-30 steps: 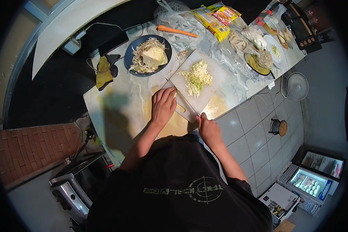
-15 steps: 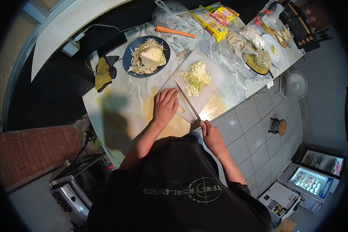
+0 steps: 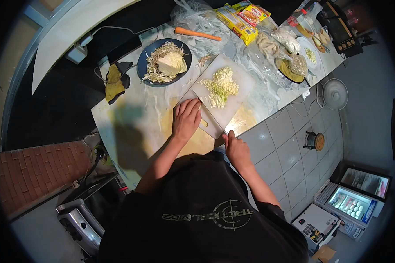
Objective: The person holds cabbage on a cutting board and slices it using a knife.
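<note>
My right hand [image 3: 237, 149] is closed around the handle of a knife [image 3: 211, 115], whose blade lies along the white cutting board [image 3: 243, 87], close by the fingers of my left hand. My left hand [image 3: 187, 119] rests on the board's left part with its fingers bent and pressed together; a small pale piece shows at its fingertips, mostly hidden. Shredded cabbage [image 3: 222, 87] is heaped on the board beyond the blade. Left of the board, a dark plate [image 3: 141, 69] holds bean sprouts [image 3: 155, 72] and a chunk of cabbage [image 3: 173, 64].
A carrot [image 3: 198, 33], yellow packets [image 3: 237, 24] and plastic bags [image 3: 193, 15] lie at the back. To the right are a white plate [image 3: 309, 68] and bagged food [image 3: 297, 65]. A glove-like cloth [image 3: 114, 85] lies at the left edge.
Half a second ago the blade was angled and more fully visible; it is now turned edge-on by my left fingertips. My right hand has shifted slightly left and up.
</note>
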A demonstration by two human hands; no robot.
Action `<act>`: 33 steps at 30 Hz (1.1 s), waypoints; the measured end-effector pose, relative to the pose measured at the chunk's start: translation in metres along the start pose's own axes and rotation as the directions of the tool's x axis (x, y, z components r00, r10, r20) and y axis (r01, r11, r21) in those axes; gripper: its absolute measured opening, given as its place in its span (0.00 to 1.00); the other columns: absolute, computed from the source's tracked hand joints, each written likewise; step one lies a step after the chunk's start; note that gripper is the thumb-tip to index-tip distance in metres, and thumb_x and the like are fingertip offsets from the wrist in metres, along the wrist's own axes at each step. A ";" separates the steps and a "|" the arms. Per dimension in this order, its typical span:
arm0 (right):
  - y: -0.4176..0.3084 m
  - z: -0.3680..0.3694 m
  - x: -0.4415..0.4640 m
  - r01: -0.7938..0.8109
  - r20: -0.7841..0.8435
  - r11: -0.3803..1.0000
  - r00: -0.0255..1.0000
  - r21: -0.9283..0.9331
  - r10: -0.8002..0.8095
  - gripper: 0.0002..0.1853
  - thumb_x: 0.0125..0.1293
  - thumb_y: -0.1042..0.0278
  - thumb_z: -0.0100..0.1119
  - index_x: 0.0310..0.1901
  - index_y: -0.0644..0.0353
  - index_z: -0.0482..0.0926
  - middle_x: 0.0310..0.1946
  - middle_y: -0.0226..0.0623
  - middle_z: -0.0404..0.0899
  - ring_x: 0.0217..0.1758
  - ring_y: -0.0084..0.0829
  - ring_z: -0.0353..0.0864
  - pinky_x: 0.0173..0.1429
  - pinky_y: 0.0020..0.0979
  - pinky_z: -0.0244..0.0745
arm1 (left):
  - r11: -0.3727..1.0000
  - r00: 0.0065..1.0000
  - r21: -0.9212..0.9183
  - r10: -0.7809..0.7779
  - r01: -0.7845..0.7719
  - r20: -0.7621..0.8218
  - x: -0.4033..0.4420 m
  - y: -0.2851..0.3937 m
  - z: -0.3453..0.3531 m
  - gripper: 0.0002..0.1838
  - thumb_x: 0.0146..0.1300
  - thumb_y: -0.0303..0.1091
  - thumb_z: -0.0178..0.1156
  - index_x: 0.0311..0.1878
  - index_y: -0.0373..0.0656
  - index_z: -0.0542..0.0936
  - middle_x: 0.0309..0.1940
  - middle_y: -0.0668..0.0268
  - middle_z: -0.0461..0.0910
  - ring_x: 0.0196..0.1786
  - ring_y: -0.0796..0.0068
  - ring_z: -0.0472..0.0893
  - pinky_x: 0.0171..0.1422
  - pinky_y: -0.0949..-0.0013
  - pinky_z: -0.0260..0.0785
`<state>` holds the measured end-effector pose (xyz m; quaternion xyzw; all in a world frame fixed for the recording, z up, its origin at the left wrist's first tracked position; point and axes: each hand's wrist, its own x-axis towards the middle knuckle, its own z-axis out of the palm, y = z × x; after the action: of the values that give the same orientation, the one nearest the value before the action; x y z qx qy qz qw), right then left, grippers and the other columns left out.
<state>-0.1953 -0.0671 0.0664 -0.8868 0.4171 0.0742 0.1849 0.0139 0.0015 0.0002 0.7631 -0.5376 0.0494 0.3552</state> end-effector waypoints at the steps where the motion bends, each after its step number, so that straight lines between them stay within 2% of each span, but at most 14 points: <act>1: 0.000 0.002 0.001 0.009 -0.022 1.000 1.000 -0.009 -0.009 0.20 0.80 0.48 0.44 0.44 0.61 0.71 0.23 0.58 0.81 0.27 0.61 0.84 0.30 0.54 0.80 | 1.000 1.000 0.001 0.000 0.000 0.000 0.000 0.001 -0.001 0.16 0.65 0.31 0.61 0.56 0.40 0.81 0.59 0.63 0.79 0.64 0.61 0.75 0.69 0.54 0.64; 6: 0.004 0.004 -0.001 0.021 -0.041 1.000 0.999 -0.011 -0.021 0.20 0.80 0.48 0.45 0.43 0.60 0.71 0.21 0.57 0.81 0.26 0.60 0.84 0.29 0.54 0.80 | 0.999 0.999 0.007 -0.035 0.035 0.008 -0.001 0.001 -0.002 0.16 0.64 0.31 0.62 0.56 0.43 0.81 0.58 0.64 0.77 0.62 0.59 0.75 0.68 0.54 0.65; 12: 0.012 -0.002 -0.005 -0.021 -0.065 0.999 0.998 0.028 0.023 0.20 0.80 0.50 0.46 0.41 0.61 0.71 0.20 0.57 0.80 0.26 0.61 0.83 0.29 0.56 0.78 | 0.999 0.999 0.004 -0.043 0.043 -0.015 0.000 0.002 -0.003 0.16 0.64 0.31 0.62 0.54 0.42 0.81 0.57 0.63 0.77 0.62 0.60 0.75 0.66 0.55 0.66; 14: 0.017 0.002 -0.005 0.029 -0.067 0.982 0.998 0.188 -0.016 0.20 0.81 0.51 0.45 0.41 0.63 0.72 0.21 0.60 0.79 0.27 0.65 0.81 0.32 0.59 0.76 | 0.999 0.999 0.003 -0.038 0.038 -0.015 -0.001 0.001 -0.002 0.15 0.64 0.31 0.62 0.53 0.41 0.81 0.57 0.63 0.78 0.61 0.60 0.75 0.66 0.55 0.66; 15: 0.016 -0.001 -0.006 0.026 -0.067 0.982 0.998 0.189 -0.014 0.20 0.81 0.51 0.45 0.41 0.63 0.72 0.21 0.60 0.79 0.27 0.65 0.81 0.32 0.59 0.76 | 0.999 0.999 0.000 -0.033 0.033 -0.017 -0.001 0.001 -0.002 0.14 0.64 0.31 0.63 0.53 0.41 0.80 0.57 0.63 0.78 0.61 0.60 0.75 0.66 0.55 0.66; 17: 0.009 -0.009 -0.008 0.023 -0.002 0.959 1.000 0.282 -0.023 0.22 0.81 0.51 0.44 0.40 0.65 0.73 0.22 0.62 0.79 0.30 0.67 0.80 0.34 0.61 0.75 | 1.000 0.999 -0.003 -0.025 0.025 -0.022 -0.001 0.000 -0.002 0.14 0.64 0.31 0.63 0.52 0.41 0.80 0.56 0.63 0.78 0.61 0.60 0.76 0.66 0.55 0.66; 21: 0.006 -0.011 -0.008 0.023 0.012 0.952 1.000 0.307 -0.028 0.22 0.81 0.51 0.44 0.39 0.65 0.74 0.23 0.64 0.79 0.31 0.67 0.80 0.36 0.61 0.75 | 1.000 0.999 -0.011 -0.018 0.017 -0.036 -0.001 0.000 -0.002 0.14 0.64 0.31 0.63 0.51 0.41 0.81 0.56 0.63 0.79 0.61 0.60 0.76 0.66 0.55 0.66; 23: 0.004 -0.016 -0.008 -0.047 0.094 0.948 0.995 0.314 0.018 0.22 0.82 0.52 0.43 0.42 0.66 0.75 0.25 0.64 0.77 0.34 0.69 0.77 0.40 0.61 0.72 | 1.000 0.999 -0.018 -0.023 0.022 -0.033 -0.001 0.000 -0.002 0.14 0.63 0.30 0.63 0.52 0.41 0.81 0.57 0.63 0.79 0.61 0.60 0.76 0.67 0.56 0.66; 33: 0.001 -0.024 -0.008 -0.057 0.119 0.939 0.993 0.338 0.017 0.23 0.82 0.52 0.43 0.42 0.67 0.75 0.27 0.65 0.78 0.37 0.69 0.77 0.42 0.61 0.71 | 0.999 0.999 -0.018 -0.028 0.028 -0.023 0.000 0.000 -0.003 0.14 0.63 0.29 0.64 0.52 0.41 0.82 0.57 0.64 0.80 0.62 0.60 0.76 0.67 0.56 0.65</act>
<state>-0.2017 -0.0713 0.0905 -0.8277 0.4288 0.0551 0.3578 0.0148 0.0036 0.0019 0.7668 -0.5230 0.0485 0.3689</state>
